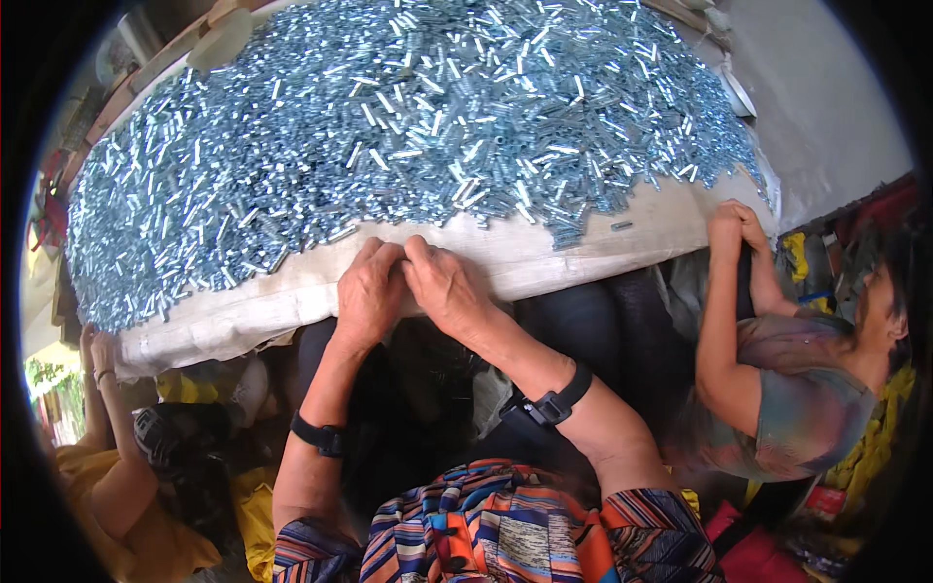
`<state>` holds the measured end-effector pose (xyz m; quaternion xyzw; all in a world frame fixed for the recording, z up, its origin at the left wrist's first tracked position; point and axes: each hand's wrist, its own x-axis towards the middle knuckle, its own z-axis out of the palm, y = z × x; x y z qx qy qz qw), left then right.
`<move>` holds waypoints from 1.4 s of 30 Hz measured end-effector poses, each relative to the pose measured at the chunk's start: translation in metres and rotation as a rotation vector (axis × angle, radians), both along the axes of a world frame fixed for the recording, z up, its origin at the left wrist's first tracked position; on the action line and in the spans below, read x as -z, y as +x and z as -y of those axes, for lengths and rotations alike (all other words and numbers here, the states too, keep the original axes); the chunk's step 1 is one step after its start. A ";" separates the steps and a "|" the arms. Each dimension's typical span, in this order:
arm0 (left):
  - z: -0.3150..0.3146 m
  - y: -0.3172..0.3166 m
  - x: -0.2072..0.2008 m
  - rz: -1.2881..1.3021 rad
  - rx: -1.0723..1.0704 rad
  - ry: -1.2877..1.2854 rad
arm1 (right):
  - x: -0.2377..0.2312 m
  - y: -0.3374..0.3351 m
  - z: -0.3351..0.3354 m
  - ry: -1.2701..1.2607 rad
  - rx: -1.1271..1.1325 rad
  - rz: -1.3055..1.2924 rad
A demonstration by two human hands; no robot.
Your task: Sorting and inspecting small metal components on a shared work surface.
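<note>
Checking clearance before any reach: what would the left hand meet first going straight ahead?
Likely the near edge of the pile of small silvery-blue pieces, just past the pale surface by the left hand; hand height is unclear.

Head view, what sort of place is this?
Probably a small workshop: a big heap of small shiny pieces covers most of a pale table, with one co-worker on the right and another co-worker on the left.

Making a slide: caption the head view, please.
Left hand and right hand close together at the pale tabletop edge, before heaped shiny bluish pieces.
</note>
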<state>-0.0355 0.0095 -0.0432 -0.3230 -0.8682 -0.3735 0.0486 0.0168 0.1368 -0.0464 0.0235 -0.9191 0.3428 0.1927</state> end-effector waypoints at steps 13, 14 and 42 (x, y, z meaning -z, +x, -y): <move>0.014 -0.007 -0.006 0.085 -0.010 0.118 | -0.021 -0.015 -0.004 0.413 0.006 0.398; 0.013 -0.010 -0.005 0.076 -0.022 0.110 | -0.016 -0.018 -0.012 0.323 0.007 0.392; 0.011 -0.022 0.001 0.079 0.011 0.136 | -0.008 -0.029 -0.029 0.487 -0.001 0.127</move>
